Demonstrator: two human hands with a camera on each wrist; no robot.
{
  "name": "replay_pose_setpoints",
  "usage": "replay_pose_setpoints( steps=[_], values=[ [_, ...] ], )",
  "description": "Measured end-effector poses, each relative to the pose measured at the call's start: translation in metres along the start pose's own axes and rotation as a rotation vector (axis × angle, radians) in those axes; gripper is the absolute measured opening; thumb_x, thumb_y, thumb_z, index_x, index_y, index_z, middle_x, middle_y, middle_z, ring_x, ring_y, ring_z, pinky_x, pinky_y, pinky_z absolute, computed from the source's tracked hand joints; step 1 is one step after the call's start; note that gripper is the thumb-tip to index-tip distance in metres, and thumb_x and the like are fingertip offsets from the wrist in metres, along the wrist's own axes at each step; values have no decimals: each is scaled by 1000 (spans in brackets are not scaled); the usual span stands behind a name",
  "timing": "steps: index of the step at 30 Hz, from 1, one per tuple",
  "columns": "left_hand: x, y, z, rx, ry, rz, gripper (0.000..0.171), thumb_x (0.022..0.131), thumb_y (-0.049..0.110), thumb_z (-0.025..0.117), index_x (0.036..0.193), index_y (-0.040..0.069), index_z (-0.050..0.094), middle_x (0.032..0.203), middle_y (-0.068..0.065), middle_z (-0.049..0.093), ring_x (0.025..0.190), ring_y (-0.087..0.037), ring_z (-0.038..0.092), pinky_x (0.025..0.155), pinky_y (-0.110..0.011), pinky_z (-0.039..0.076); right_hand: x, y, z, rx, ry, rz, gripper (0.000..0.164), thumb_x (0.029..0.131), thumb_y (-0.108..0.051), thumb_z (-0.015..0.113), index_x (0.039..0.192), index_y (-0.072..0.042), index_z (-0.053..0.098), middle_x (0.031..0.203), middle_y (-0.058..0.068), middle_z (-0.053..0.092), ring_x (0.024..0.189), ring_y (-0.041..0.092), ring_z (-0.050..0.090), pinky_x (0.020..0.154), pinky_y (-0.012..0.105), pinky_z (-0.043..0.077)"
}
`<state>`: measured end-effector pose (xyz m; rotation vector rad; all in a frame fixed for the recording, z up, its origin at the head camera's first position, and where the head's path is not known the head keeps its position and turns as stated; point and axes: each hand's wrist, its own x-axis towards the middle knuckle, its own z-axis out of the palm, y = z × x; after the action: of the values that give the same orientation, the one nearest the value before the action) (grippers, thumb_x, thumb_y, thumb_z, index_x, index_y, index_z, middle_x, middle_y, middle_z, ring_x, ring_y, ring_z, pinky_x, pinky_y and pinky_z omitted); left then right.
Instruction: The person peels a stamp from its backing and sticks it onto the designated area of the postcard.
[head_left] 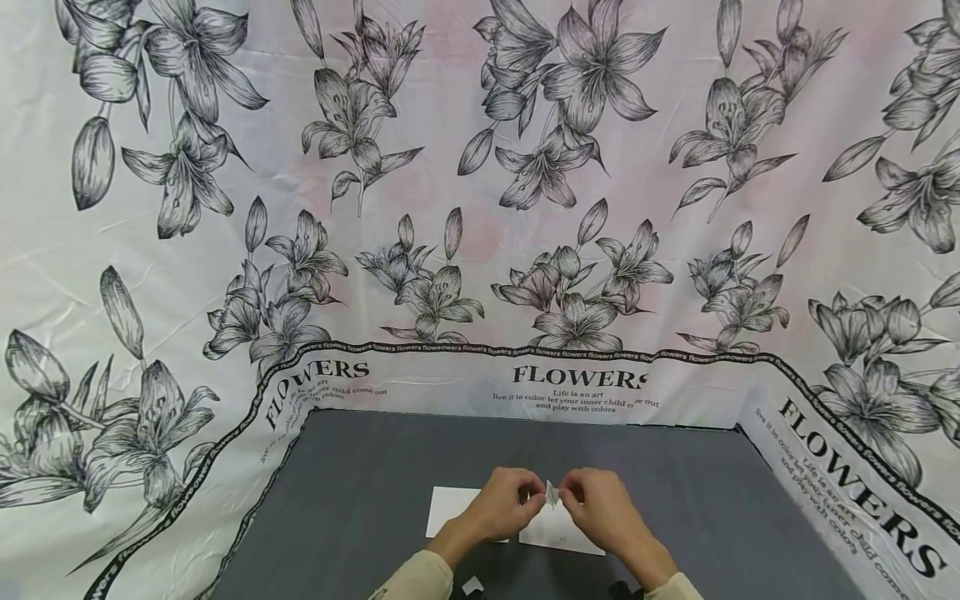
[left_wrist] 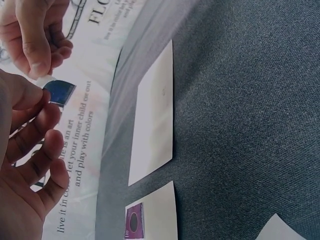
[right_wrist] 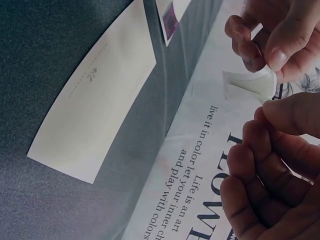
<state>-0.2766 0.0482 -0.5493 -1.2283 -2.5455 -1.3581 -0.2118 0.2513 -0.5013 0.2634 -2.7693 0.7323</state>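
Observation:
My left hand [head_left: 498, 504] and right hand [head_left: 603, 504] meet over the table, thumbs and fingertips pinching a small postage stamp [left_wrist: 62, 92] from either side. The stamp's face is dark blue, and its pale back [right_wrist: 250, 84] curls in the right wrist view. Below the hands lies a white card [left_wrist: 154, 117] with a small grey print on it. To its left is a second white card [head_left: 450, 510], partly hidden by the left hand. It bears a purple stamp [left_wrist: 134, 221] with a dark oval in a corner.
A dark grey cloth [head_left: 375, 458] covers the table. White floral fabric [head_left: 450, 383] rises along its back and sides. Near the front edge, a small white piece [head_left: 472, 586] lies beside something black.

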Motion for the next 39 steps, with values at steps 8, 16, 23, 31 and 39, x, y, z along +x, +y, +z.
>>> replay_pose_setpoints(
  steps=[8,16,23,31,39],
  values=[
    [0,1,-2,2,4,-30,12,103,14,69,102,9,81,84,11,68,70,4,53,64,-15,47,0,4,-2,-17,32,23,20,92,-7,81,78,-20,76,73,-15,67,67,0,57,65,28,51],
    [-1,4,-3,18,26,-72,10,103,14,71,101,11,80,82,12,66,70,2,54,64,-16,47,-2,10,-8,-32,37,44,22,91,-6,80,76,-21,73,68,-14,63,63,2,52,61,27,46],
    [-1,3,-2,28,46,-96,9,103,14,71,101,11,80,81,12,65,70,2,53,65,-16,48,-6,15,-10,-27,3,80,21,91,-6,78,76,-20,74,66,-14,61,60,3,51,59,27,44],
    [-1,1,-1,37,55,-107,9,103,14,72,100,12,80,81,13,64,70,3,52,65,-16,47,-12,23,-6,3,-41,78,20,89,-8,78,75,-21,73,65,-14,60,59,2,49,58,26,43],
    [-2,1,-1,38,56,-118,9,102,15,72,100,13,80,80,13,63,70,3,51,64,-17,47,-18,27,-3,69,-106,14,13,88,-9,79,79,-17,76,67,-14,65,59,-1,50,56,24,44]
  ],
)
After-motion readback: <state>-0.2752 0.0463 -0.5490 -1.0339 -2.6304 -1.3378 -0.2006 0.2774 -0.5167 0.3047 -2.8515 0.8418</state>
